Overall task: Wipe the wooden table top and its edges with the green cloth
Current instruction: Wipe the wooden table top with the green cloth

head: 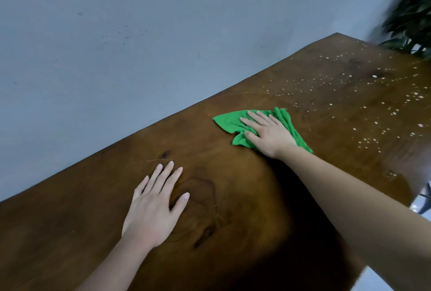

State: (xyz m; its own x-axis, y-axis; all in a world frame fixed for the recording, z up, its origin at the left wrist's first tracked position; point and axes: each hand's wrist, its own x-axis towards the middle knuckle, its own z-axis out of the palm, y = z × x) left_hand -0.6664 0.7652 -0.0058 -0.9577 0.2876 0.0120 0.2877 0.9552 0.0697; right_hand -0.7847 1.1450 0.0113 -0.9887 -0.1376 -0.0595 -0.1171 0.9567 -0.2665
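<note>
The table [233,188] is dark-brown wood with a smooth, low-sheen finish. Grain swirls and dark knots show through it in the middle and lower centre of the frame, and fine pale scratches cross it left of centre. Toward the right its surface is dotted with small white specks [374,76]. The cloth [227,122], centre right, is bright green fabric, soft and finely napped, lying in creases. The wall [116,57] filling the upper left is grey and matt, marked with small dark spots and scuffs. The leaves [410,17], upper right, are dark green — too blurred to judge their finish.
</note>
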